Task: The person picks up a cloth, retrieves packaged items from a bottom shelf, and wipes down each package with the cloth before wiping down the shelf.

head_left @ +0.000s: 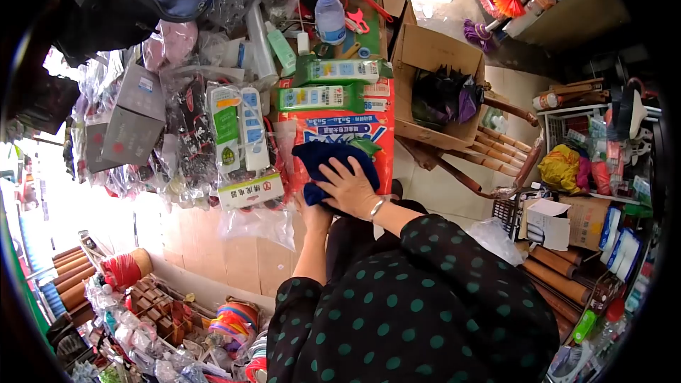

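A dark blue cloth (312,163), folded and bunched, lies on a red printed sheet (383,163) at the table's near edge. My right hand (351,188), with a bracelet at the wrist, rests flat on the cloth with its fingers spread. At the cloth's lower left edge is my left hand (313,216); its fingers are mostly hidden by the cloth and the other hand. Beyond the cloth, two green-and-white packs, one of them the nearer pack (323,98), lie across the sheet.
Bagged goods and grey boxes (135,113) crowd the left. A plastic bottle (330,18) stands at the back. To the right sits an open cardboard box (436,50) with dark plastic inside, near wooden poles (500,149). Colourful rolls (234,319) lie low at left.
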The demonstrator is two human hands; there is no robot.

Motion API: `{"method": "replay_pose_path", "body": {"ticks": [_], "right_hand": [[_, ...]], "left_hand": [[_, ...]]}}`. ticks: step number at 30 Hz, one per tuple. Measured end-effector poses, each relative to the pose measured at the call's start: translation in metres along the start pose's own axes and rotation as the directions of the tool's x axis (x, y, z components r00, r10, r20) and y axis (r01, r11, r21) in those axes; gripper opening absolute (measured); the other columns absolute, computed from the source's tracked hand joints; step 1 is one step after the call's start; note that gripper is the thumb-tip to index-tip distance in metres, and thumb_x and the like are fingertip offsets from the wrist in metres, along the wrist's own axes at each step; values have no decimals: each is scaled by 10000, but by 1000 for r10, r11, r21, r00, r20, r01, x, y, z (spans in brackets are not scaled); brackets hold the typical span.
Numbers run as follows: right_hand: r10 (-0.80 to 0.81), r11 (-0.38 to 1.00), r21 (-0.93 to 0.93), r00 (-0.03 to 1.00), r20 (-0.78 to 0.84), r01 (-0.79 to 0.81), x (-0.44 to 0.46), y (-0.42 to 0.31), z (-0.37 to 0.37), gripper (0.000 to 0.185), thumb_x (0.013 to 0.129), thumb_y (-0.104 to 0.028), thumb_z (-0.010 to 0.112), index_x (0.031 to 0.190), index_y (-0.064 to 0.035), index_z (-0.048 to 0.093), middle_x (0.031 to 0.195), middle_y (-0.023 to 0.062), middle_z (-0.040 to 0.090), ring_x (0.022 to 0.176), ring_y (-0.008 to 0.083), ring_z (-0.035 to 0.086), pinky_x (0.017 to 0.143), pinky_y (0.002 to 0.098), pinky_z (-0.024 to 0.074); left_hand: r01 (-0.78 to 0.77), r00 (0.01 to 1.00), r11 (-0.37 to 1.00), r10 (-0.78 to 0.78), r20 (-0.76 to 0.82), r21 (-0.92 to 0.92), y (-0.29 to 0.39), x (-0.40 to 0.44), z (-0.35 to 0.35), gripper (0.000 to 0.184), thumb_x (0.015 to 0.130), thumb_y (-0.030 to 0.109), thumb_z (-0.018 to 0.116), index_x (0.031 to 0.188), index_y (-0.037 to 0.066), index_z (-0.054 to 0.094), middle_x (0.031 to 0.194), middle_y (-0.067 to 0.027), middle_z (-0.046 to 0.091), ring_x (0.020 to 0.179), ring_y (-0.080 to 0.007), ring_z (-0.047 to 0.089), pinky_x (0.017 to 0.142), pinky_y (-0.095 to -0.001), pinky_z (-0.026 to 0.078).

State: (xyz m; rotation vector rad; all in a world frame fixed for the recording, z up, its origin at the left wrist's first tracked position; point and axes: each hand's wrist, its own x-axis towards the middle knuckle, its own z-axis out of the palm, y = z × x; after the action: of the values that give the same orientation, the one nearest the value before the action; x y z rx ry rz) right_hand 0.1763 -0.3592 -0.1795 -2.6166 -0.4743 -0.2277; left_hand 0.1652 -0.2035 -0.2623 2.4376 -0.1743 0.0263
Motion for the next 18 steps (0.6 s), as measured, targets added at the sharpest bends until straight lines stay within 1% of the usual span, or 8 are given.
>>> {"method": "replay_pose_path", "body": {"ticks": [1,2,6,10,13,14,16,18], "right_hand": [[17,999,-35,999,44,-15,3,8,-3,385,695,-361,673,1031,-176,636,1273,58,491,1232,264,375,1015,519,203],[47,995,-93,999,18,-45,5,16,-10,366,673,-347,683,993,-176,635,1253,54,504,1213,255,392,1004,503,224],[439,868,-177,883,-167,-465,13,87,-13,228,769,-281,610,945,-135,626,1111,42,565,1023,256,476,845,427,329],[432,871,-143,872,-232,-470,1,92,-10,271,756,-246,642,1000,-130,629,1109,41,571,1023,261,473,840,417,325],[404,897,-90,885,-232,-433,8,30,-25,285,695,-218,662,972,-157,629,1080,26,564,1041,241,466,844,421,302],[313,935,-142,944,-107,-326,6,14,-25,297,657,-203,657,953,-183,632,1068,16,555,1039,224,468,854,417,301],[72,988,-128,994,-84,-83,-7,-4,4,305,636,-207,644,941,-204,638,1059,3,548,1031,210,469,864,413,304],[-7,991,-133,998,-57,0,0,12,-1,294,643,-213,639,937,-208,640,1056,-1,548,1028,205,470,866,412,306]], "left_hand": [[-64,998,971,61,18,231,25,9,-19,473,653,216,704,1071,53,554,999,-107,546,1026,-329,485,954,-502,320],[1,998,968,-15,53,250,39,13,-27,544,606,240,756,1092,82,568,1002,-94,537,1024,-303,484,953,-494,323],[9,995,983,-27,98,181,41,18,-32,646,535,319,805,1119,148,587,1014,-61,531,1029,-277,474,959,-476,307],[-5,994,985,-13,108,170,37,20,-30,652,530,326,810,1118,154,587,1013,-41,529,1038,-260,468,932,-470,300],[-2,993,985,-18,114,174,35,18,-28,655,524,328,811,1110,138,587,1018,-41,529,1037,-261,468,933,-471,303],[-3,994,981,-17,106,191,36,19,-29,659,519,321,813,1107,127,585,1026,-43,530,1040,-262,468,932,-472,304],[-19,995,979,-2,104,205,34,18,-28,663,514,315,815,1104,116,584,1034,-45,530,1044,-263,468,931,-473,305],[-11,990,971,-22,138,238,29,18,-27,680,508,297,817,1111,99,574,1053,-51,532,1063,-265,464,936,-474,304]]}}
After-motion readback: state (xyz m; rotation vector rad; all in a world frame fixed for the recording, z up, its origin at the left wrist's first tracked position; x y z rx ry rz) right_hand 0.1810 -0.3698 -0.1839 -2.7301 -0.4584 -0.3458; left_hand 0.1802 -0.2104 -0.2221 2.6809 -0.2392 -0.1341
